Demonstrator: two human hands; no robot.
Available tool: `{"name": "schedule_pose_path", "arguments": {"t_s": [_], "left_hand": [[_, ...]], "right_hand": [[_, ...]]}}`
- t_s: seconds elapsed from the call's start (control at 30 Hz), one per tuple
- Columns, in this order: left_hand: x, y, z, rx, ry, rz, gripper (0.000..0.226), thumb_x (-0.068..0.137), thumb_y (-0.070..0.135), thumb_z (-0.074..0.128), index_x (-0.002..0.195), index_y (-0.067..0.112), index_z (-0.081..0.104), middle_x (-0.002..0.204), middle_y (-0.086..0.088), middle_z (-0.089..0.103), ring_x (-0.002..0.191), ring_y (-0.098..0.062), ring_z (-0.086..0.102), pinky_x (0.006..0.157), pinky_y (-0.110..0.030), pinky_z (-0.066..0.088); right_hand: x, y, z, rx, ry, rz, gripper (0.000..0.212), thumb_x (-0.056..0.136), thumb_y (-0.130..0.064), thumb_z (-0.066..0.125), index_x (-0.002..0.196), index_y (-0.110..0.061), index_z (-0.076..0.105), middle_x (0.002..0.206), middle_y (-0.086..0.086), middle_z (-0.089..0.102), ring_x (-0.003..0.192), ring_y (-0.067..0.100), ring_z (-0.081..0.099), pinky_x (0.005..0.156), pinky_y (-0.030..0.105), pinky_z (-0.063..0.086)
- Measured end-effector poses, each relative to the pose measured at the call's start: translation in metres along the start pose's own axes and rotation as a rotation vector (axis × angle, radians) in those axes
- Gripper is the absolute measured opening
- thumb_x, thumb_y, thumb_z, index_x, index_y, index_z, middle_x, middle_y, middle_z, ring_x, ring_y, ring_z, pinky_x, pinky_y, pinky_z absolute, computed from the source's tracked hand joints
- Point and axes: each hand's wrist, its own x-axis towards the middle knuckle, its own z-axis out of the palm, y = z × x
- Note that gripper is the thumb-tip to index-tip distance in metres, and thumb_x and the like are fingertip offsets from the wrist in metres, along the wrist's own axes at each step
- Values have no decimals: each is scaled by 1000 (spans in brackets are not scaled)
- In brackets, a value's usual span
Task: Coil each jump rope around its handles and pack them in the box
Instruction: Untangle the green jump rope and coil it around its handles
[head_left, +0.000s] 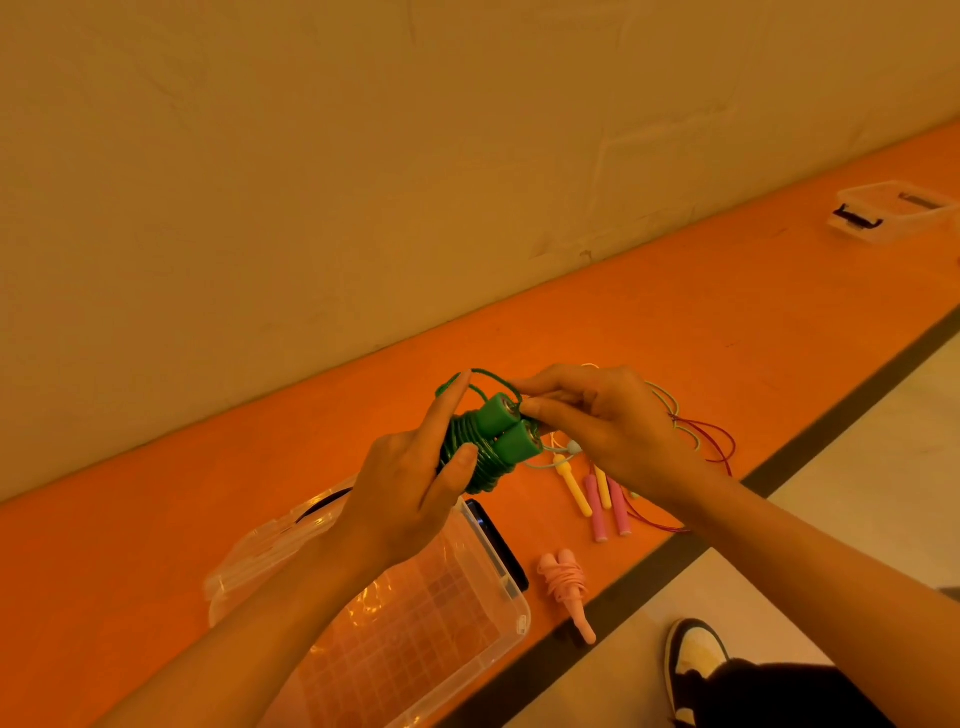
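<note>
Green jump rope (483, 447) is up in the air above the clear box (519, 618), wound around its two handles. The left hand (415, 493) grips the bundle, and the right hand (602, 426) pinches the last loose loop (488, 376) by the handle tops. To do this bit well, I think the left hand should squeeze so the coils do not slip, while the right hand pulls the loop snug and tucks it under a coil.
</note>
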Motion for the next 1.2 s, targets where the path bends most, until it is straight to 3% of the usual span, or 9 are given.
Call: {"name": "schedule_pose_path", "arguments": {"t_s": [0.17,0.37,0.5,0.6,0.7,0.8,0.93,1.07,1.2], "left_hand": [[0,1,-1,-2,-14,8,63,96,70,19,154,47,8,75,2,71,55,-12,61,47,-43,48],[-1,3,1,43,-46,44,63,98,65,21,155,39,12,70,3,68,53,-9,58,47,-41,47],[-3,2,2,19,-55,27,64,98,64,23,156,37,12,74,1,71,56,-11,61,48,-41,49],[-1,1,2,6,-49,23,64,98,67,23,155,42,10,75,1,71,56,-11,62,48,-41,49],[0,4,1,-30,-40,13,62,96,69,22,153,47,8,77,0,72,56,-13,61,47,-44,49],[1,6,1,-64,-30,14,61,96,67,24,152,48,10,78,1,72,56,-13,62,46,-43,49],[0,9,0,-112,-19,16,63,96,70,25,153,44,15,81,0,72,58,-14,64,46,-43,50],[0,9,-2,-138,-10,22,63,97,68,27,153,43,18,80,2,71,58,-11,64,46,-40,50],[-1,7,-2,-118,-28,13,64,97,68,27,154,43,15,78,2,70,57,-11,63,46,-41,49]], "right_hand": [[-1,-3,-1,260,-47,126,26,87,-22,63,109,-10,72,97,-4,76,91,12,73,71,20,56],[0,-2,-17,411,-211,198,25,79,-20,70,103,-12,72,97,9,77,91,22,74,73,25,59],[0,2,-16,323,-210,117,21,84,-22,66,104,-15,72,101,9,76,94,22,73,76,30,60],[0,2,-14,144,-164,32,20,89,-26,62,106,-23,71,98,-5,76,89,9,73,72,21,57],[1,2,-11,28,-128,-60,24,93,-23,60,109,-13,73,96,-7,75,83,0,71,69,12,52],[0,1,-9,120,-112,-29,23,93,-19,58,107,-8,72,96,-8,73,85,0,69,70,12,51],[-1,-2,-4,236,-94,-9,18,94,-24,55,100,-14,69,93,-11,72,86,3,68,70,14,51],[-1,-1,-1,365,-126,12,12,94,-23,54,93,-13,60,119,4,69,110,15,67,80,27,57],[-2,0,-3,388,-135,34,17,93,-18,56,105,-6,59,112,7,74,105,19,70,77,26,57]]}}
